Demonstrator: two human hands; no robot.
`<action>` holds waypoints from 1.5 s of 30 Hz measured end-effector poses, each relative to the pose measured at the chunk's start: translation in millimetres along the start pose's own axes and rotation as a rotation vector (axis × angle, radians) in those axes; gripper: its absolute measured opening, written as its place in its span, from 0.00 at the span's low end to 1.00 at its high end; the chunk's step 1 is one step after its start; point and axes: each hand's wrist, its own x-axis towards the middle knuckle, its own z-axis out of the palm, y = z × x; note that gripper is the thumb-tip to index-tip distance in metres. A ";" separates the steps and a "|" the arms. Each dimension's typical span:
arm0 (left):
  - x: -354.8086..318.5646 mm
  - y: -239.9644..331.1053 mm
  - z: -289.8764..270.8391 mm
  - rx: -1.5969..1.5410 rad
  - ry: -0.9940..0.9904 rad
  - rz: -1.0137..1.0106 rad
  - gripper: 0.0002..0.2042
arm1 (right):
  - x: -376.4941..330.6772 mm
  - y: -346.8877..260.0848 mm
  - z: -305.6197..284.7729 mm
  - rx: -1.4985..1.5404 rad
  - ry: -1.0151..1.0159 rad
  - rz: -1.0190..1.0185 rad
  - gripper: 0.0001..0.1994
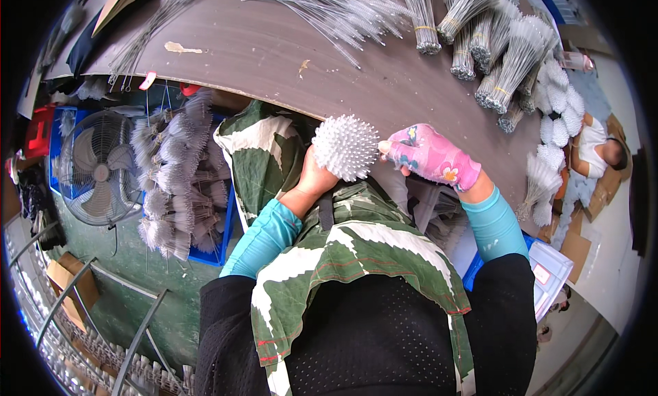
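Note:
My left hand (317, 174), bare, is wrapped round a bundle of thin wire brushes (346, 148). The bundle's round end of white bristle tips faces up, just off the table's near edge, and hides most of the fingers. Close at its right side is my right hand (433, 156), in a pink flowered fingerless glove. Its thumb and fingers are drawn together by the rim of the bundle; whatever they pinch, if anything, is too small to make out.
The brown table (384, 87) bears loose wire brushes (329, 12) and tied brush bundles (507, 53). At left, a floor fan (101, 173) stands beside hanging brush bundles (178, 170). A clear box (552, 272) is by my right elbow. Another person (596, 149) is at far right.

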 end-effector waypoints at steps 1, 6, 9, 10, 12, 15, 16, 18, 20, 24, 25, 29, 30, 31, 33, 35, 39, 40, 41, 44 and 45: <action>0.4 0.5 -0.1 -0.002 0.000 -0.001 0.15 | 1.1 -1.4 0.2 0.000 0.000 0.002 0.18; -3.6 -3.8 1.0 0.004 -0.156 -0.089 0.20 | 4.4 -7.7 0.6 -0.092 0.001 0.036 0.19; 0.5 2.6 0.7 -0.064 0.022 -0.028 0.14 | 5.0 -9.9 -0.2 -0.114 -0.007 0.050 0.19; 2.0 4.4 -0.3 -0.064 0.023 -0.029 0.14 | 5.1 -9.7 -0.9 -0.115 -0.007 0.050 0.19; 2.8 7.6 -2.4 -0.105 0.039 -0.036 0.14 | 4.0 -8.7 -1.9 -0.249 0.022 -0.022 0.19; 4.9 9.7 -5.4 -0.057 0.056 -0.008 0.14 | 2.0 -13.5 -0.2 -0.292 0.087 -0.064 0.18; 4.2 7.8 -4.6 -0.058 0.056 -0.009 0.14 | 1.3 -14.9 -1.9 -0.292 0.086 -0.063 0.18; 3.7 5.0 -3.2 -0.080 0.020 -0.039 0.13 | 0.9 -16.9 -8.9 -0.167 -0.015 0.018 0.19; 3.2 5.1 -2.4 -0.078 0.034 -0.025 0.13 | 3.5 -12.7 -13.7 -0.140 -0.033 0.022 0.20; 4.8 10.4 -4.9 -0.193 0.069 -0.070 0.14 | 4.6 -22.0 -14.7 -0.223 -0.086 0.072 0.21; 5.3 9.7 -4.6 -0.193 0.069 -0.069 0.14 | 5.5 -22.0 -14.7 -0.223 -0.085 0.072 0.21; 5.0 10.5 -6.2 -0.129 0.062 -0.038 0.14 | 7.0 -29.7 -11.8 -0.339 -0.048 0.056 0.21; 5.1 11.7 -7.4 -0.156 0.058 -0.063 0.15 | 7.0 -32.3 -11.2 -0.382 -0.045 0.089 0.21; 5.1 11.1 -7.0 -0.156 0.058 -0.063 0.15 | 7.8 -31.4 -11.6 -0.382 -0.045 0.088 0.21; 5.3 9.8 -5.7 -0.130 0.068 -0.043 0.15 | 8.7 -29.4 -12.6 -0.379 -0.055 0.014 0.20; 6.1 8.1 -5.2 -0.132 0.052 -0.046 0.15 | 5.8 -32.5 -12.5 -0.344 -0.058 -0.006 0.19; 4.9 8.5 -3.8 -0.210 0.049 -0.108 0.14 | 0.0 -20.4 -15.6 -0.087 -0.090 0.011 0.18; 4.5 6.9 -2.6 -0.210 0.049 -0.108 0.14 | -3.0 -19.1 -15.3 -0.086 -0.090 0.011 0.18; 3.7 4.9 -1.5 -0.177 0.059 -0.080 0.14 | -8.0 -20.6 -13.1 -0.054 -0.096 0.031 0.18; 1.4 0.8 -0.6 -0.110 0.063 -0.038 0.14 | -15.9 -17.6 -9.1 -0.001 -0.110 0.051 0.18; 1.9 1.3 -0.7 -0.075 0.057 -0.024 0.15 | -17.6 -14.8 -9.0 0.019 -0.117 0.050 0.18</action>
